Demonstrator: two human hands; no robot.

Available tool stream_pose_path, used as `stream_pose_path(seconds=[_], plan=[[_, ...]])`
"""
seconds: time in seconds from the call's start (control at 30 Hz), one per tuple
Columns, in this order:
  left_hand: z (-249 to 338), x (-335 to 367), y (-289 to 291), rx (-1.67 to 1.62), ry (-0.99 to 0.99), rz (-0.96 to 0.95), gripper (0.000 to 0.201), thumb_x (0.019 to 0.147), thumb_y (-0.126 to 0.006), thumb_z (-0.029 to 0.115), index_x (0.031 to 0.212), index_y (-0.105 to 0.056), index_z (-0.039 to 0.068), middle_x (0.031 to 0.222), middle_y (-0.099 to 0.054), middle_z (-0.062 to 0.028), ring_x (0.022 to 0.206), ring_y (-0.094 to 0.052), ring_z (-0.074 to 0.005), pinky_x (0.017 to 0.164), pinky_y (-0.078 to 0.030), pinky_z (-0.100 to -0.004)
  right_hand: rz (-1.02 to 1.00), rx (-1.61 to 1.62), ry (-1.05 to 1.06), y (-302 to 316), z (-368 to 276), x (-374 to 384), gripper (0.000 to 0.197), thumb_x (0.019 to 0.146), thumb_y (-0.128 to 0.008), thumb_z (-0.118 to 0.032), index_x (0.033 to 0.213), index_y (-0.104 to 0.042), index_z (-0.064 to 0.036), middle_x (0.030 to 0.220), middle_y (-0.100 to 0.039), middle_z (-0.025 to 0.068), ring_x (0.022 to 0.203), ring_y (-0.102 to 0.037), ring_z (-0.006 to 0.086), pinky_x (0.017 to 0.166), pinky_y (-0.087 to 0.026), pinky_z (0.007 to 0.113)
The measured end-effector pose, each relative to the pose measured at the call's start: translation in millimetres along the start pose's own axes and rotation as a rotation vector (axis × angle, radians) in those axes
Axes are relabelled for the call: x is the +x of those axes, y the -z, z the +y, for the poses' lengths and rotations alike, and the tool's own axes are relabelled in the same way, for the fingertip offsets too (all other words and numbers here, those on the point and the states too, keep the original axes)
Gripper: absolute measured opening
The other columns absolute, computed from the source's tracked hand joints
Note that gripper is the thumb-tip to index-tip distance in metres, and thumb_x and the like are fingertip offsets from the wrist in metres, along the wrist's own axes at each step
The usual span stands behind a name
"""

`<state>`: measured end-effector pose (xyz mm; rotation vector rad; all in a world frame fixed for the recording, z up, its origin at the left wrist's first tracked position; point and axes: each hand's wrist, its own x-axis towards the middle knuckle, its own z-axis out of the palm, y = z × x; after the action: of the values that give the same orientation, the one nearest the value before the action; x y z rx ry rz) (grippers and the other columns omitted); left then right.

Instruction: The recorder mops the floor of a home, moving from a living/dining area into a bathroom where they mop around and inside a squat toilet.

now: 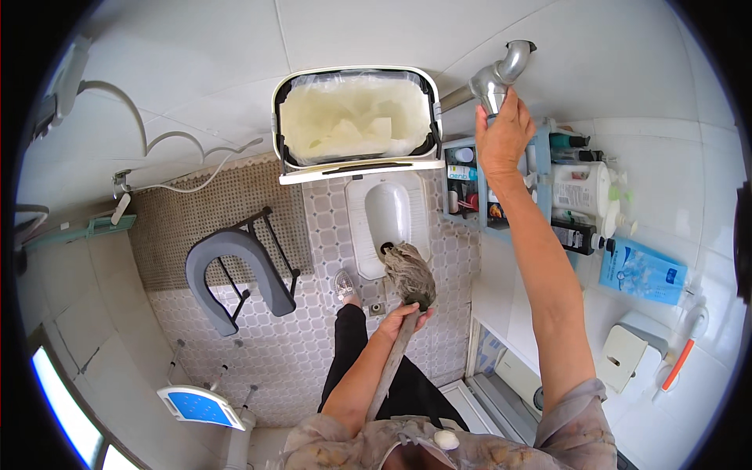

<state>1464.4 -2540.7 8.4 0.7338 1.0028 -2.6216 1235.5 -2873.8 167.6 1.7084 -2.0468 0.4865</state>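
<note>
My left hand grips a mop by its grey handle, close below the head. The worn, stringy mop head hangs over the near end of a white squat toilet set in the tiled floor. With my right arm stretched far forward, my right hand has its fingers round the lower end of a bent, shiny metal pipe that comes out of the wall. The palm side and part of the pipe under the fingers are hidden.
A lined bin with paper stands beyond the toilet. On the right is a grey-blue shelf of bottles. A U-shaped grey seat frame stands left, near a brown mat. A blue-topped stool is lower left.
</note>
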Motion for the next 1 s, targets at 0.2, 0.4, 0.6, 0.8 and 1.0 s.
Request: stream_pose_path(seconds=[0.2,0.4,0.6,0.8,1.0], plan=[[-2,-1,20,0.004,0.222,0.031,0.039,0.087,-0.067,0.018,0.117,-0.05,0.002,0.121,-0.055,-0.0184,0.085,-0.067,-0.0237,0.075,-0.06,-0.0384,0.03,0.027,-0.052,3,13,2,0.063,0.073,-0.074,-0.018,0.126,-0.045,0.0004,0.115,-0.057,0.016,0.113,-0.049,0.0297,0.095,-0.032,0.046],[4,-34,55,0.183,0.226,0.152,0.037,0.089,-0.064,0.025,0.121,-0.051,0.013,0.104,-0.058,-0.0107,0.078,-0.065,-0.0205,0.078,-0.058,-0.0429,0.016,0.098,-0.118,-6,-8,3,0.066,0.068,-0.078,-0.021,0.123,-0.048,-0.002,0.114,-0.056,0.0142,0.11,-0.05,0.0309,0.093,-0.032,0.048],[1,-33,54,0.453,0.327,0.363,0.037,0.086,-0.067,0.038,0.116,-0.052,0.021,0.077,-0.049,-0.0028,0.054,-0.038,-0.0087,0.049,-0.036,-0.022,0.091,0.065,-0.274,16,11,-10,0.052,0.081,-0.057,-0.015,0.129,-0.042,-0.0005,0.128,-0.049,0.0145,0.122,-0.042,0.031,0.1,-0.029,0.053],[-16,-32,63,0.895,0.183,0.509,0.03,0.089,-0.063,0.036,0.109,-0.047,0.02,0.075,-0.051,-0.0041,0.048,-0.043,-0.009,0.041,-0.038,-0.0234,-0.073,0.446,-0.375,86,-7,-197,0.036,0.079,-0.06,-0.009,0.113,-0.053,-0.0021,0.102,-0.062,0.0167,0.099,-0.056,0.0355,0.083,-0.041,0.05],[-62,-18,115,1.262,0.166,0.539,0.024,0.089,-0.06,0.026,0.101,-0.049,0.008,0.068,-0.052,-0.0062,0.05,-0.049,-0.0162,0.042,-0.043,-0.0318,-0.9,1.156,-0.226,183,-129,-406,0.028,0.084,-0.058,-0.02,0.108,-0.064,-0.0075,0.092,-0.067,0.0165,0.088,-0.062,0.0374,0.079,-0.049,0.047]])
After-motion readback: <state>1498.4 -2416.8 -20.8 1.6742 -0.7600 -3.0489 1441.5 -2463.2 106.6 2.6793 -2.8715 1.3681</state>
